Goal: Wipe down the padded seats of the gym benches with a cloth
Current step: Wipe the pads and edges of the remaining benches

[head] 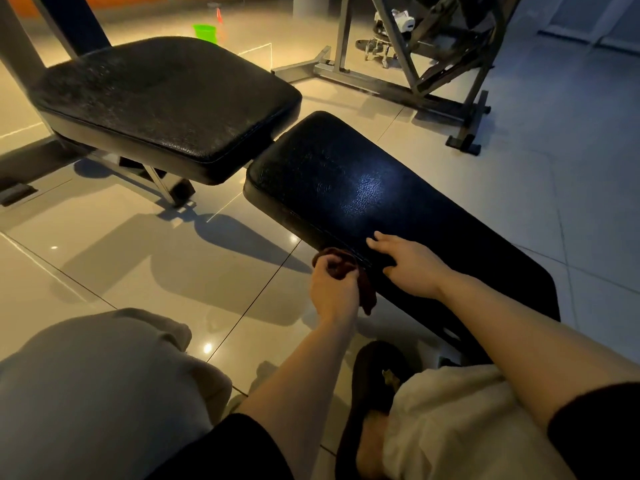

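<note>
Keep left hand [334, 289] clenched round cloth [341, 268], drag along bench pad [346, 188] edge, right hand [408, 265] braced flat, fingers straight.

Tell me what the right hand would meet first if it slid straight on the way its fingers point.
Probably nothing soon: the right hand lies flat on the near bench pad, fingers pointing up its length. The way looks free along the pad; past its far end sits the other bench's seat, though depth is unclear.
</note>
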Motion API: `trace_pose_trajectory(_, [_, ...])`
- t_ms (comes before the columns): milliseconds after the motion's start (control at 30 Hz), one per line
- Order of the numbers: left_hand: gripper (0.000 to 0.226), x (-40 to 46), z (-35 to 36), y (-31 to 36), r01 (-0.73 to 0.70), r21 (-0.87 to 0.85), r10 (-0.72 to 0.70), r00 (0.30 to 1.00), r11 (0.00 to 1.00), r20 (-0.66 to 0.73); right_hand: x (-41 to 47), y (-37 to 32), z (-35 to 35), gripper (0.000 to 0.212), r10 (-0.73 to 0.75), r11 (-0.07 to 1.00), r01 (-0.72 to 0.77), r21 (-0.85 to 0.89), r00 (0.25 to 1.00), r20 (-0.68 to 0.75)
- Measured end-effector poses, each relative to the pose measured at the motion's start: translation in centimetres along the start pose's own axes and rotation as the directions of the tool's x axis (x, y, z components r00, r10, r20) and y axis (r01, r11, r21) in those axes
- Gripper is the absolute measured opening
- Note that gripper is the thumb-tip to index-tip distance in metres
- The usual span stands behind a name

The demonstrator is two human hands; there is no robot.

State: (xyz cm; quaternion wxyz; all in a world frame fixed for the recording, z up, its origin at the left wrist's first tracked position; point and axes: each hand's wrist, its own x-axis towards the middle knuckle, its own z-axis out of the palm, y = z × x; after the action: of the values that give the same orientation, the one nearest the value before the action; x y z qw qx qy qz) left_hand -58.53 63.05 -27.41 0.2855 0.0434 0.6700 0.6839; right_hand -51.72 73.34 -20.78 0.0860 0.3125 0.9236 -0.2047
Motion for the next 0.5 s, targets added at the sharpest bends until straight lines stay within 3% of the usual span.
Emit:
trace_pose_trajectory(67, [0.025,-0.5,0.3,0.4,0.013,-0.048,-0.015,0.999,0.999,-0.039,-0.5,0.3,-0.3,0.061,0.02,1.0,-0.02,-0.013,1.0,-0.004])
trace_pose_trajectory(133, [0.025,-0.6,0.5,1.4,-0.002,-0.068,-0.009,0.987,0.998,-0.162,-1.3,0.9,-0.5,0.057,0.064,0.997,-0.064,-0.05,0.998,0.005])
trace_pose_trajectory(200, [0.023,-0.5,0.4,2.2,-0.061,-0.006,0.058,0.97,0.998,-0.235,-2.0,1.2,-0.3,0.062,0.088,0.995,-0.084,-0.061,0.993,0.076])
trace_pose_trajectory(300, [0.024,0.1,0.1,1.1,-0.116,0.108,0.131,0.98,0.987,-0.15,-2.3,1.0,0.2,0.069,0.093,0.994,-0.083,-0.078,0.985,0.143])
trace_pose_trajectory(400, [0.023,-0.5,0.6,-1.3,-0.055,0.123,0.054,0.998,0.991,0.008,-2.2,0.9,0.1,0.071,0.115,0.992,-0.104,-0.077,0.982,0.151])
trace_pose_trajectory(500, [0.013,-2.0,1.4,-2.3,-0.015,0.184,0.007,0.999,0.983,0.042,-2.3,0.7,-0.1,0.073,0.139,0.988,-0.123,-0.097,0.974,0.18])
